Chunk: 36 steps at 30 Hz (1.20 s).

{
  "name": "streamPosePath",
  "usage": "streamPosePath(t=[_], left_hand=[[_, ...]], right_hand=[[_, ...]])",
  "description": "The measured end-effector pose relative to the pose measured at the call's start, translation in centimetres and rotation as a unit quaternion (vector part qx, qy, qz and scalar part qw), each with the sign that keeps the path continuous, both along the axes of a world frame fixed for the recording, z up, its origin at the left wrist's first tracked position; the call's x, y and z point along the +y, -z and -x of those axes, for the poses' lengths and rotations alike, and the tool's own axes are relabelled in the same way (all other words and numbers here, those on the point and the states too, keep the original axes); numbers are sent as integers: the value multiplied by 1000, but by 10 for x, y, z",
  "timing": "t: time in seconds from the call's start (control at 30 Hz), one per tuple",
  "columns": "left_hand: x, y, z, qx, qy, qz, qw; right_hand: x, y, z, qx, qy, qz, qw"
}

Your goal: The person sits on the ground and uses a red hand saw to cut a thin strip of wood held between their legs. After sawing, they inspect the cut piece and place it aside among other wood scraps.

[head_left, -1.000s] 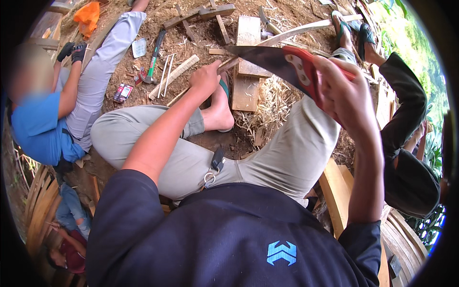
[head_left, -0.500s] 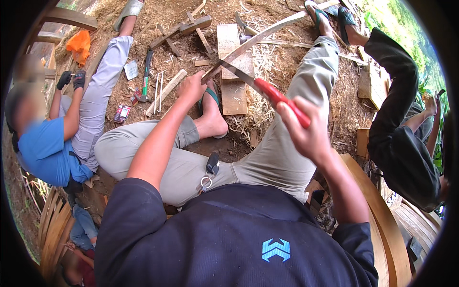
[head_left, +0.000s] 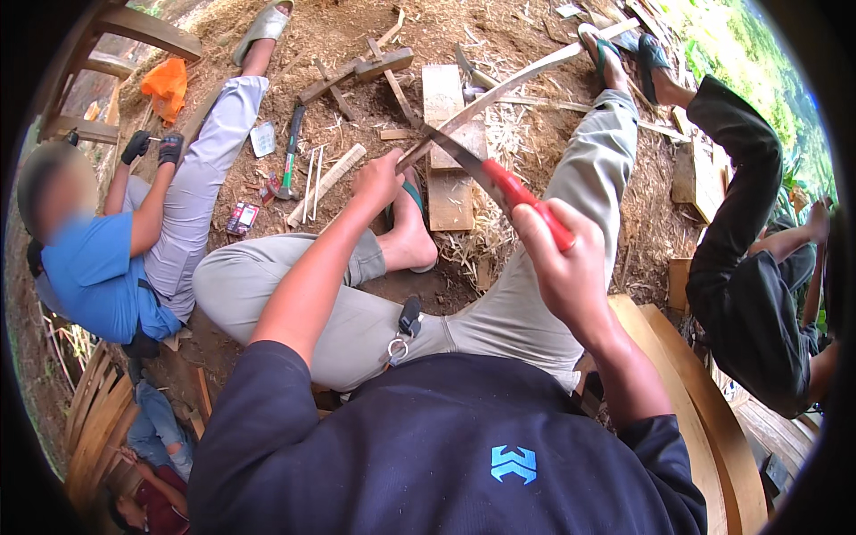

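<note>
My left hand (head_left: 379, 178) grips the near end of a long, slightly curved wooden strip (head_left: 526, 73), which slants away to the upper right, past my sandalled foot. In my right hand (head_left: 562, 259) is a saw (head_left: 464, 159) with a red handle and a dark, tapering blade. Its blade crosses the strip just beyond my left fingers, the tip pointing up and left. Whether the edge bites into the wood cannot be made out. Below the strip lie wooden blocks (head_left: 450, 201) on the ground, between my feet.
A hammer (head_left: 292, 152) with a green and black handle lies left, near thin sticks (head_left: 312, 183) and a wood offcut (head_left: 334, 183). Shavings cover the ground. A gloved co-worker in blue (head_left: 98, 276) sits left; another person in dark trousers (head_left: 744, 294) is right. Curved boards (head_left: 704, 401) stand at my right.
The whole view has shifted slightly, moving the scene down and right. My hands keep their grips; the saw blade still crosses the strip at nearly the same place.
</note>
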<state>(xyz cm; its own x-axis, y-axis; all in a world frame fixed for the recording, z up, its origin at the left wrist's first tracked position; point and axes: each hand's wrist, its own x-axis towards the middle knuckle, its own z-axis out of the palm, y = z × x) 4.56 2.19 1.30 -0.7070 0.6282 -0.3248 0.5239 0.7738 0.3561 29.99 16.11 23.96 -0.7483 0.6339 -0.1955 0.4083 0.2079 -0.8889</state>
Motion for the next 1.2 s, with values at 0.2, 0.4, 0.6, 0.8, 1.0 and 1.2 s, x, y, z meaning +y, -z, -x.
streamPosePath(t=[0.2,0.4,0.6,0.8,1.0,1.2], left_hand=[[1,0,0,-10,0,14,1000],[-2,5,0,-4,2,11,1000],[-2,11,3,-4,-5,3,1000],[-2,10,2,4,1,8,1000],[1,8,3,-5,0,30,1000],[-2,10,1,13,-5,1,1000]], right_hand=[[45,4,-9,0,-140,-164,977],[48,13,-4,48,57,289,954],[17,21,-5,46,-179,-196,963],[24,45,-9,118,58,167,977],[34,28,-10,138,63,131,980],[41,28,-32,32,4,47,998]])
